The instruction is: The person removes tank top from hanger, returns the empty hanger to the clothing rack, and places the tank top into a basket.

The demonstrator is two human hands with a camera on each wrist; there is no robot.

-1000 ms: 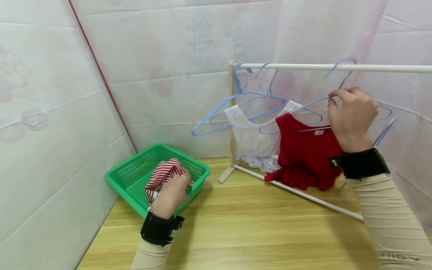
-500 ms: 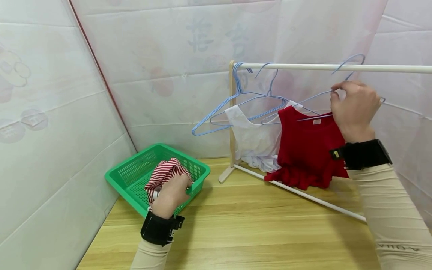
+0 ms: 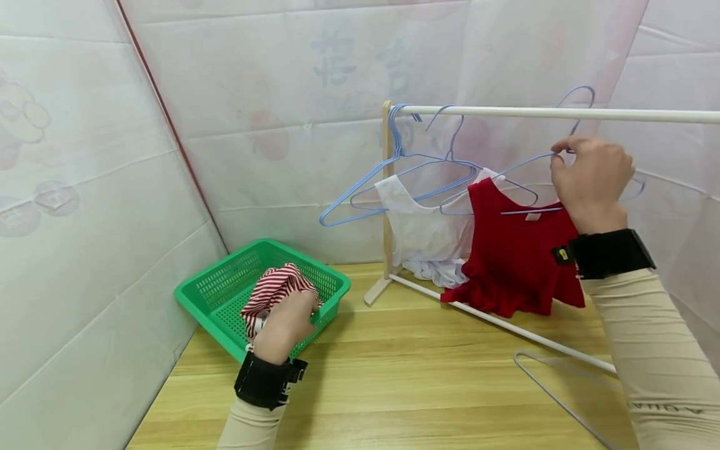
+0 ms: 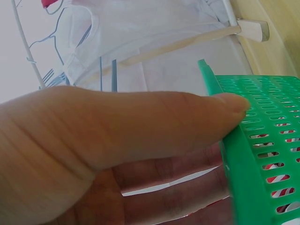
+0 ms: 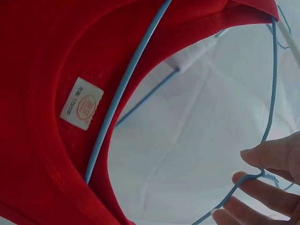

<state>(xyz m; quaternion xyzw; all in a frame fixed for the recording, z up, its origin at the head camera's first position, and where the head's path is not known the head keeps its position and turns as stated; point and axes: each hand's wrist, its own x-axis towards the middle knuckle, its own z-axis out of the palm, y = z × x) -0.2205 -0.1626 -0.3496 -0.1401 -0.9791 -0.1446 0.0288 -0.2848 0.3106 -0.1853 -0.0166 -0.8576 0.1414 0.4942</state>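
My right hand (image 3: 593,181) pinches a blue wire hanger (image 5: 273,93) at its neck with thumb and fingertips. On that hanger hangs a red sleeveless top (image 3: 514,262) with a ruffled hem; a small white label (image 5: 82,103) shows inside its neckline. In the head view the hook (image 3: 582,90) rises above the rack's white rail (image 3: 506,112), its lower part crossing behind the rail. At the left, my left hand (image 3: 289,322) grips the rim of a green plastic basket (image 4: 243,168), thumb against the perforated wall. Red-and-white striped cloth (image 3: 270,290) lies inside.
A white sleeveless garment (image 3: 424,231) hangs on another blue hanger left of the red top. Several bare blue hangers (image 3: 354,181) bunch at the rack's wooden end post (image 3: 387,250). A faint grey hanger outline (image 3: 554,397) shows over the wooden table (image 3: 394,375).
My right hand has risen slightly with the hanger and red top. The hook has gone from in front of the rail to behind it. A grey hanger outline appears lower right. Left hand unmoved.
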